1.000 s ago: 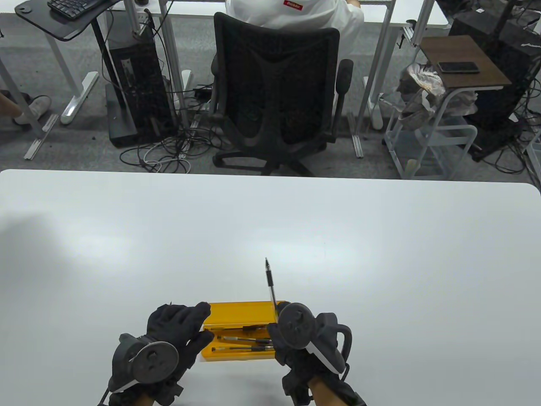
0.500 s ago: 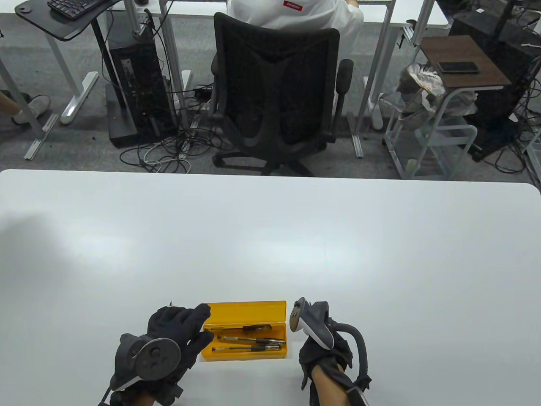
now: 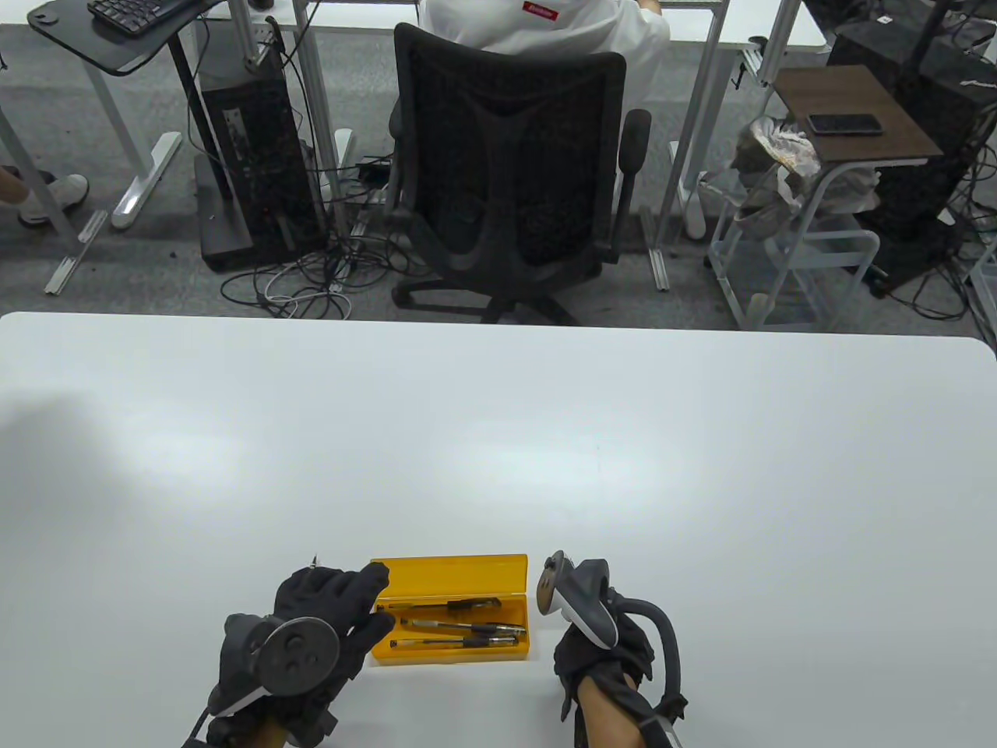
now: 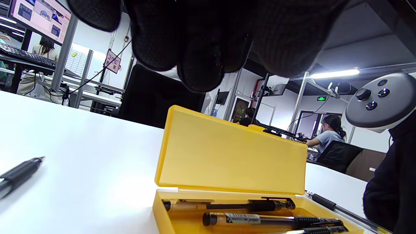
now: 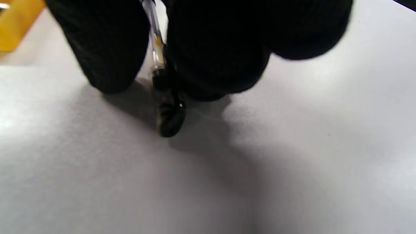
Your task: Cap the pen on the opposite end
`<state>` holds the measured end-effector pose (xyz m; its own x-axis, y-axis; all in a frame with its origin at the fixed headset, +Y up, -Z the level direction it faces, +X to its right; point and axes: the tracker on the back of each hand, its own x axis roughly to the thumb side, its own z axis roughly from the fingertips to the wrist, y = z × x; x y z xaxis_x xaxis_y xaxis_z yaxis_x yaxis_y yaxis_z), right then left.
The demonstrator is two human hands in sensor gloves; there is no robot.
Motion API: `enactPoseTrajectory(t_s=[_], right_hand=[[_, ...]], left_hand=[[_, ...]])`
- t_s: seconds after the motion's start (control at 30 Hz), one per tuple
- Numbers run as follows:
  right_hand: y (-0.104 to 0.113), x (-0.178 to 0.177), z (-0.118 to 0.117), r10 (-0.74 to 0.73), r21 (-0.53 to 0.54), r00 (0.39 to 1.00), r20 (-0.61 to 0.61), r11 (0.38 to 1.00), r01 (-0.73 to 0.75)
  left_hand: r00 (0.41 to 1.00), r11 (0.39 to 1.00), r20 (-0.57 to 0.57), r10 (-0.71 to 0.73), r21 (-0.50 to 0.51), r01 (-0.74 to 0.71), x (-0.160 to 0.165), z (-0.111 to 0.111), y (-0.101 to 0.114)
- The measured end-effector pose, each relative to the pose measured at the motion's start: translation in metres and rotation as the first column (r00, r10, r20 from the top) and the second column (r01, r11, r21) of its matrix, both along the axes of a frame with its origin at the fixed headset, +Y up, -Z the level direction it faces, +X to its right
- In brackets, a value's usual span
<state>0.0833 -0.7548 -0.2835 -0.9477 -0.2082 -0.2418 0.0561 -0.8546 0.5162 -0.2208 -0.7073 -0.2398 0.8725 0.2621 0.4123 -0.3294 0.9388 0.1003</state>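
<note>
Right hand (image 3: 604, 662) is pinching the pen (image 5: 161, 81) between closed fingers, just right of the yellow case (image 3: 452, 573), keeping it upright (capped end down on the table) for uncapping. Left hand (image 3: 319, 623) is resting fingers spread on the case's left end, gripping nothing, steadying it.

Overhead table view; two low wrist close-ups

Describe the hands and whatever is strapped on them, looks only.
Both hands wear black knit gloves. The left hand carries a dark grey tracker with a round disc face and small buttons. The right hand carries a tracker with a white-grey body, a dark disc face, and a black looped strap or cable arcing behind it. Bare forearm skin shows below each glove; no sleeves are visible.
</note>
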Motion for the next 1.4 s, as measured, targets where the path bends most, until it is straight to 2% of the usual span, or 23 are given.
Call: enactPoseTrajectory(t_s=[0.23, 0.47, 0.63, 0.8, 0.87, 0.97, 1.07, 1.17, 1.27, 1.4], right_hand=[[0.0, 0.001, 0.0, 0.0, 0.001, 1.0, 0.003, 1.0, 0.0], [0.003, 0.002, -0.001, -0.008, 0.003, 1.0, 0.018, 1.0, 0.008], [0.02, 0.003, 0.0, 0.0, 0.13, 1.0, 0.012, 0.992, -0.001], [0.034, -0.016, 0.005, -0.033, 0.269, 0.994, -0.106, 0.961, 0.061], [0.037, -0.027, 0.007, -0.1, 0.317, 0.979, -0.178, 0.936, 0.154], [0.036, -0.046, 0.009, -0.15, 0.334, 0.943, -0.298, 0.909, 0.25], [0.03, -0.067, 0.009, -0.104, 0.334, 0.896, -0.432, 0.905, 0.265], [0.017, -0.084, 0.008, -0.069, 0.29, 0.855, -0.514, 0.924, 0.249], [0.004, -0.09, 0.005, -0.01, 0.227, 0.85, -0.527, 0.962, 0.153], [-0.004, -0.089, 0.005, -0.05, 0.164, 0.848, -0.528, 0.974, 0.159]], left_hand=[[1.0, 1.0, -0.013, -0.018, -0.021, 0.017, 0.0, -0.001, -0.002], [0.995, 0.994, -0.021, -0.1, -0.052, 0.098, 0.008, -0.006, -0.01], [0.979, 0.975, -0.024, -0.203, -0.093, 0.2, 0.019, -0.013, -0.023], [0.908, 0.898, -0.026, -0.419, -0.16, 0.41, 0.032, -0.02, -0.043], [0.893, 0.879, -0.012, -0.45, -0.183, 0.441, 0.034, -0.021, -0.048], [0.885, 0.863, -0.002, -0.465, -0.227, 0.452, 0.033, -0.023, -0.053], [0.898, 0.868, -0.011, -0.439, -0.262, 0.421, 0.03, -0.025, -0.055], [0.902, 0.864, -0.014, -0.431, -0.293, 0.409, 0.029, -0.027, -0.057], [0.91, 0.864, -0.021, -0.413, -0.325, 0.385, 0.028, -0.029, -0.058], [0.92, 0.869, -0.031, -0.39, -0.344, 0.356, 0.026, -0.03, -0.059]])
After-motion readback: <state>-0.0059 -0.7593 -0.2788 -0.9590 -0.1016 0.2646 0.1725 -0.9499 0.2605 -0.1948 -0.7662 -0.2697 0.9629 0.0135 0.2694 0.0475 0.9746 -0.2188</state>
